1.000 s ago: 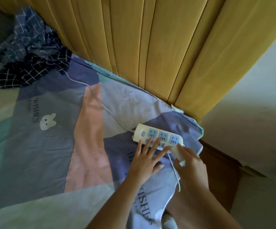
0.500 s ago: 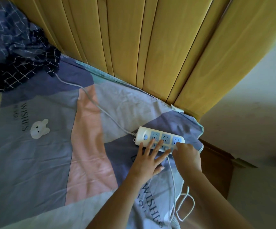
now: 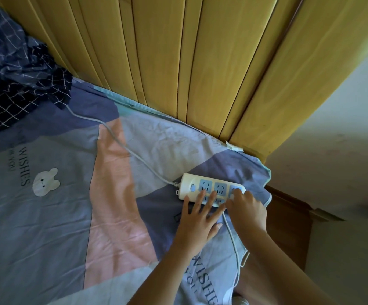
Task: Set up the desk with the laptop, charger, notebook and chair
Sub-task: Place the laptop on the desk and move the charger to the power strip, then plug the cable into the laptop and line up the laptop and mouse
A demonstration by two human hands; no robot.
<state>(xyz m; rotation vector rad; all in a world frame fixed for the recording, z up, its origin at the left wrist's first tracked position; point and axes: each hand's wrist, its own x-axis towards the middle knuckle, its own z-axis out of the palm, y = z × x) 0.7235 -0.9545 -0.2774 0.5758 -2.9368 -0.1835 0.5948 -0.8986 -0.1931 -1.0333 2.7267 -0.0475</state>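
A: Charger cable, thin and white (image 3: 233,243), runs from under the right hand (image 3: 245,209) down between the two forearms toward the lower edge of the view, looping once near the bed's edge. Where is its plug?

B: Hidden under the right hand, which sits curled over the far right end of the white rectangular plastic power strip (image 3: 209,190). The fingers bend down onto the last socket, seemingly round the plug, though the plug itself cannot be seen.

A: And the left hand (image 3: 198,221)?

B: It lies flat, palm down, fingers spread and straight. Four fingertips press on the near edge of the strip, the thumb rests out to the side on the bedsheet. It grips nothing.

A: How do the arms come in?

B: Both bare forearms rise from the bottom of the view, the left one slanting up from the lower middle, the right one from the lower right corner.

A: Counts?

B: Two hands, one power strip with three blue socket faces along its top row and one round button at its left end. One thicker white lead (image 3: 121,142) leaves that left end and runs across the patchwork bedsheet of lilac, pink and grey panels (image 3: 57,216) to one crumpled navy checked cloth (image 3: 18,84) at the upper left. One white bear print (image 3: 45,182) shows on the sheet. Yellow wooden slatted headboard (image 3: 200,73) stands just behind the strip.
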